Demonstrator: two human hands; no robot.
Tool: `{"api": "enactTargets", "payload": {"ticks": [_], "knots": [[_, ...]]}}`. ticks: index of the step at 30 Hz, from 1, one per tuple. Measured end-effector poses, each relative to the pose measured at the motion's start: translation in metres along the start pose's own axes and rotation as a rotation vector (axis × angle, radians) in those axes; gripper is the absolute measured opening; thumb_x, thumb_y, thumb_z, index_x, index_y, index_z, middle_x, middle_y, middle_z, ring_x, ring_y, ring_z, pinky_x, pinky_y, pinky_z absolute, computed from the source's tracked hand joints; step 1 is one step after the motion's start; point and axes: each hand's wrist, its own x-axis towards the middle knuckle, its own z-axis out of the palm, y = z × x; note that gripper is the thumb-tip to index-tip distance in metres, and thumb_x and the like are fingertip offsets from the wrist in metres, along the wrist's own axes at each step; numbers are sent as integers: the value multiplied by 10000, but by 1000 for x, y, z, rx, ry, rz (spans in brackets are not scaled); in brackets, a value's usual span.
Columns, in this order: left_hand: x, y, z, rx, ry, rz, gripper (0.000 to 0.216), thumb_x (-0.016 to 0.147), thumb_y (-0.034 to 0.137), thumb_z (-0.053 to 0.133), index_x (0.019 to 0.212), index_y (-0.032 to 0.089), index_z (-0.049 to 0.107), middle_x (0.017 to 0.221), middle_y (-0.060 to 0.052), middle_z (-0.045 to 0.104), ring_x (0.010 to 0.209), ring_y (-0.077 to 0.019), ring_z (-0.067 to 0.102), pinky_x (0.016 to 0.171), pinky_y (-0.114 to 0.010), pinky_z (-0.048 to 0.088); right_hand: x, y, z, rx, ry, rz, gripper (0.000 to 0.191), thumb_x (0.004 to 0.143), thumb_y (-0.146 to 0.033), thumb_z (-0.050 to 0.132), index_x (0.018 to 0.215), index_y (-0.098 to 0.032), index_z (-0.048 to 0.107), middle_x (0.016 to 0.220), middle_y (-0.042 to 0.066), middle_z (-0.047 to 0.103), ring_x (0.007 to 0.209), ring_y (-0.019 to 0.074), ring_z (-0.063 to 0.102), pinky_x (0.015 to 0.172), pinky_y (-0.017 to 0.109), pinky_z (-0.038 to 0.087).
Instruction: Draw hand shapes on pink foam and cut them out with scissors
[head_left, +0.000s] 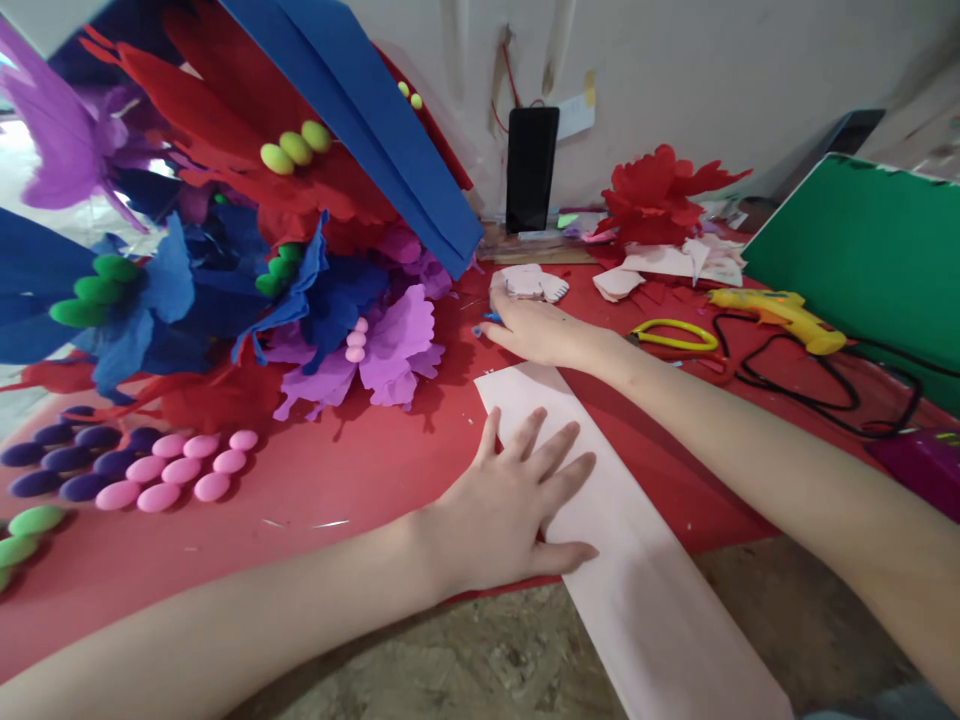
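A long strip of pale pink paper point(660, 590) slants from the red tabletop over its front edge toward me. My left hand point(510, 500) lies flat on the strip's upper part with fingers spread, pressing against it. Farther back, my right hand point(525, 325) reaches across beyond the strip's far end. Its fingers close around a small blue item point(491, 316), too small to name surely. Just behind that hand rests a pale cut piece point(529, 282) with dark marks along one edge.
Red, blue and purple paper flowers point(322, 290) crowd the left. Pink and dark oval beads point(180, 470) lie in front of them. Yellow-handled scissors point(675, 335), a yellow glue gun point(784, 312) with a black cord and a green board point(862, 250) occupy the right. A phone point(532, 170) stands at the back.
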Motion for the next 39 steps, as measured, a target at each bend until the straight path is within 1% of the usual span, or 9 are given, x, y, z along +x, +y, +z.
{"api": "enactTargets", "payload": {"ticks": [3, 6, 8, 10, 12, 18, 23, 30, 39], "knots": [[-1, -2, -5, -41, -47, 35, 818, 764, 678, 321, 1368, 127, 276, 1458, -172, 183, 1325, -420, 93, 940, -726, 132, -9, 5, -4, 39, -24, 3, 527, 806, -71, 387, 1320, -66, 272, 825, 118, 631, 656, 188, 580, 553, 266, 415], [-4, -4, -10, -73, -73, 66, 874, 731, 703, 351, 1375, 119, 258, 1455, -187, 180, 1323, -428, 75, 932, -731, 133, -25, 13, -7, 208, 18, 52, 628, 821, -50, 386, 1382, -135, 117, 624, 5, 583, 489, 127, 539, 501, 234, 425], [-5, -6, -11, -81, -83, 88, 910, 706, 715, 380, 1378, 116, 250, 1453, -196, 177, 1321, -435, 69, 925, -736, 136, -39, 16, -8, 390, 152, 70, 539, 832, -94, 423, 1336, -192, 260, 582, -35, 547, 381, 81, 467, 445, 212, 408], [-6, -7, -10, -81, -89, 107, 928, 688, 721, 403, 1380, 122, 246, 1454, -198, 170, 1319, -440, 67, 921, -738, 138, -55, 18, -9, 559, 315, 38, 305, 818, -134, 458, 1114, -193, 496, 635, -26, 558, 360, 46, 425, 392, 188, 369], [-6, -7, -9, -73, -82, 110, 925, 686, 720, 410, 1381, 131, 248, 1458, -191, 161, 1319, -441, 64, 926, -737, 132, -69, 19, -11, 749, 394, 22, 127, 808, -175, 473, 904, -172, 557, 672, -11, 565, 380, 41, 432, 360, 178, 345], [-4, 0, -5, -26, -60, 42, 897, 717, 727, 324, 1378, 124, 258, 1458, -182, 168, 1321, -431, 73, 945, -725, 101, -98, 21, -17, 1412, 227, 37, 238, 740, -215, 501, 976, -188, 516, 806, 31, 601, 561, 100, 540, 433, 203, 413], [0, 5, -7, -29, -87, 14, 946, 691, 751, 327, 1380, 108, 247, 1455, -210, 140, 1314, -450, 55, 935, -730, 106, -111, 12, 7, 1276, 207, 80, 209, 752, -250, 598, 912, -216, 469, 718, -30, 520, 603, 95, 514, 527, 214, 430], [0, 9, 3, -39, -22, 15, 923, 729, 735, 264, 1364, 66, 277, 1438, -236, 181, 1325, -413, 77, 1000, -656, 127, -112, -3, 34, 1301, 223, 132, 206, 841, -347, 398, 801, -182, 514, 562, -47, 352, 556, 90, 365, 561, 231, 349], [-13, 3, 8, -179, 91, 162, 637, 873, 517, 301, 1290, 49, 409, 1368, -182, 390, 1299, -261, 306, 1100, -378, 197, -118, -1, 30, 902, 32, 23, 88, 791, -265, 488, 818, -192, 447, 748, -1, 511, 646, 96, 518, 566, 204, 425]]}}
